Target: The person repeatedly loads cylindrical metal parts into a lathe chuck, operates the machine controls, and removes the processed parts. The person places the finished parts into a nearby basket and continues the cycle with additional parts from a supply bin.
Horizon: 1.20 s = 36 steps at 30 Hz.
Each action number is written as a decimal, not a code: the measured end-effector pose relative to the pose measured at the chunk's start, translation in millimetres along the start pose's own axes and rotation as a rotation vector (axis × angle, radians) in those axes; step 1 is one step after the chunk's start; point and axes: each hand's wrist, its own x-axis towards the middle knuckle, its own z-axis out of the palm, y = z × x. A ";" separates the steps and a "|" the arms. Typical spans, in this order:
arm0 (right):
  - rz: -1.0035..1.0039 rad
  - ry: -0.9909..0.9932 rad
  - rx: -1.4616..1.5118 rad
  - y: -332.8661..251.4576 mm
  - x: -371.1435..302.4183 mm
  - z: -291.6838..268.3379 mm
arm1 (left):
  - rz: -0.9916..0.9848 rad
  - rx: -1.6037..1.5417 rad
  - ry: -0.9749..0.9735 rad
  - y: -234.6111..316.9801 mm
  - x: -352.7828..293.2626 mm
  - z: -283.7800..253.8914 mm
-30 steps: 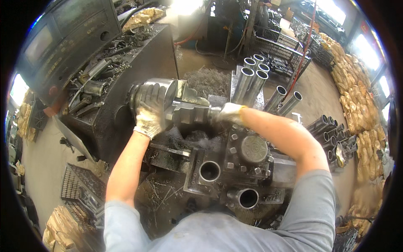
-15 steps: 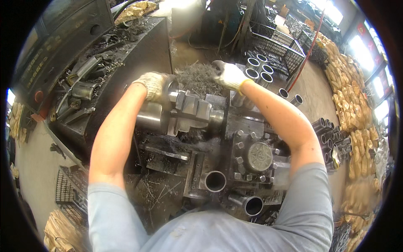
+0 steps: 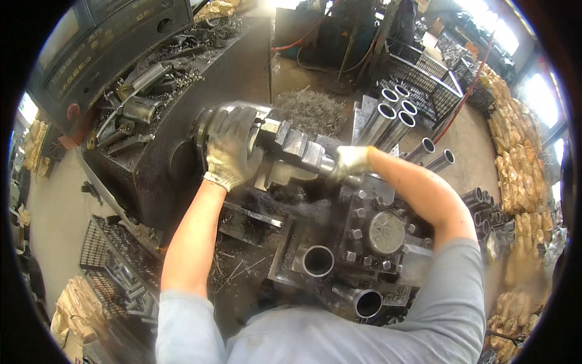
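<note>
My left hand (image 3: 231, 145), in a whitish glove with a greyed back, lies over the round lathe chuck (image 3: 264, 113), its fingers stretched along the rim and its thumb apart. Stepped steel jaws (image 3: 297, 144) stick out from the chuck toward the right. Beyond their tips my right hand (image 3: 348, 162), also gloved, is closed around a short shiny metal tube (image 3: 327, 165); the fingers on the far side are hidden. Just in front of this hand stands the bolted tool turret (image 3: 386, 233) with its round cap.
Several steel tubes (image 3: 381, 121) stand upright beyond my right arm. Two tube-shaped holders, one upright (image 3: 318, 261) and one tilted (image 3: 367, 302), sit near my body. Metal shavings (image 3: 309, 109) are heaped behind the chuck. A control panel (image 3: 79, 60) rises at left, above a black crate (image 3: 115, 255).
My right hand has come back from beside the standing tubes and closed on the tube at the jaws. My left hand has shifted onto the chuck's near face, and the jaws look turned.
</note>
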 end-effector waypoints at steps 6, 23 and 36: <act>0.505 0.540 -0.856 -74.5 -84.2 49.7 | 0.033 -0.063 0.025 -7.5 -10.4 9.9; 0.198 0.633 1.291 -176.3 -17.8 391.4 | -1.468 -1.896 -0.377 165.3 -233.0 -79.6; -0.058 0.748 0.569 -137.2 -54.1 431.8 | -1.610 -2.133 -0.338 152.3 -273.1 -37.3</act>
